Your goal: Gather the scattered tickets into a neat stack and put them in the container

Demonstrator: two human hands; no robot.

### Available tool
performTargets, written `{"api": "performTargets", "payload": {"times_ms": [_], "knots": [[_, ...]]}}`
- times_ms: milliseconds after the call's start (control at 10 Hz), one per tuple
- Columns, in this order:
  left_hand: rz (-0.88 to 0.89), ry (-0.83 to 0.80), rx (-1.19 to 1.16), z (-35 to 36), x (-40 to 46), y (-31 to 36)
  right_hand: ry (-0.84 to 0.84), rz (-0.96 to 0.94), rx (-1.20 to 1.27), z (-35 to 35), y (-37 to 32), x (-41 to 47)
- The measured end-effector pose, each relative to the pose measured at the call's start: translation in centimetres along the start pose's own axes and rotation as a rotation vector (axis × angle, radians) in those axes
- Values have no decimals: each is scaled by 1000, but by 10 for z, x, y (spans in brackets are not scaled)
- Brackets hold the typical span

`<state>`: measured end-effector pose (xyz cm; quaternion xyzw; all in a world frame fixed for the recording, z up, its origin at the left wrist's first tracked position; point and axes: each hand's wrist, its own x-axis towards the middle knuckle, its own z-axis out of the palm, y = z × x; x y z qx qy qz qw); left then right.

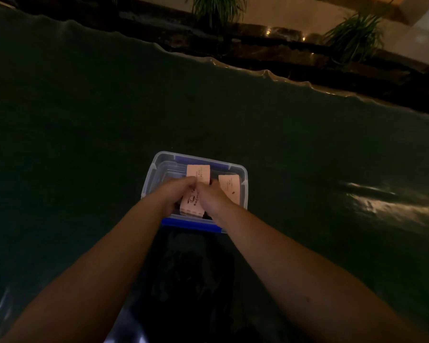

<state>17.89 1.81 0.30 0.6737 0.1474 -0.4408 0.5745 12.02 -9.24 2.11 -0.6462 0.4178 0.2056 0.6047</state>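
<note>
**Tickets going into the box, grip close over the rim**

Just below the centre of the frame, both hands meet over a clear plastic container with blue clips on its edges. The left hand and the right hand are each closed on the sides of a pink ticket stack, which sits tilted between them, its lower end above the near rim and its upper end over the container's interior.

The main risk, as I judge it, is the stack fanning or slipping apart if one hand lets go before the paper rests flat on the bottom. The near end could also catch on the rim and bend, since it appears to lie right over that edge. The dim light makes alignment harder to judge.

Inside the container, a second pink ticket lies toward the right wall, apart from the held stack. Whether it is a single ticket or several cannot be told. The dark green table cover around the container shows no loose tickets.
</note>
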Motion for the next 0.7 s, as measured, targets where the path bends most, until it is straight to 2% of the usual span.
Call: {"api": "performTargets", "payload": {"times_ms": [200,300,500,600,700], "knots": [[19,34,68,3,2,-2,-9,9,17,-3,4,4],[23,100,94,8,4,-2,24,-5,0,-3,6,6],[56,196,193,12,3,0,42,4,-137,2,1,4],[100,193,227,10,-3,0,63,-8,-173,-4,-3,-3],[283,245,408,3,-24,5,67,-111,-175,-22,2,-18]]}}
